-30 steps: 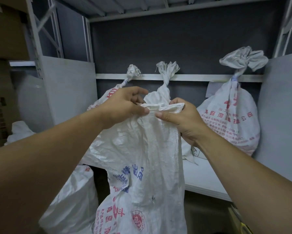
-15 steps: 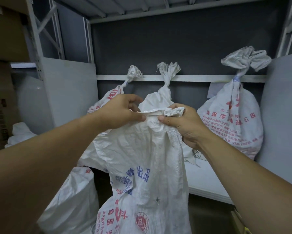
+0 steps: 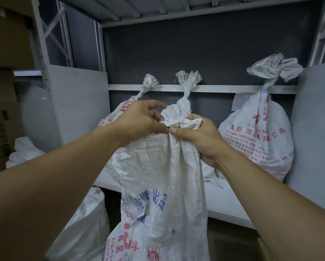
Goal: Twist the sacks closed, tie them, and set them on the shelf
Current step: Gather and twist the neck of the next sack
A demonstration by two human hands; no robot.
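Both hands have drawn together since a second ago. The left hand (image 3: 139, 119) and right hand (image 3: 199, 140) now pinch the bunched mouth thumb to thumb, with the open sack (image 3: 157, 185) hanging below them. A loose pinch could let the gathered rim spring apart before the twist. One lower sack (image 3: 82, 223) sits under the left forearm. Beyond the hands, three tied sacks (image 3: 255, 136) stand on the shelf (image 3: 223, 200).

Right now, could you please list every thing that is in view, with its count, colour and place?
shelf: one, pale grey, centre
held sack: one, white, blue and red print, before the shelf
tied sacks: three, white, on the shelf
lower sack: one, white, below the shelf, left
cardboard boxes: at least two, brown, left edge
label card: one, pale, back wall
left hand: one, grips held sack's mouth
right hand: one, grips held sack's mouth
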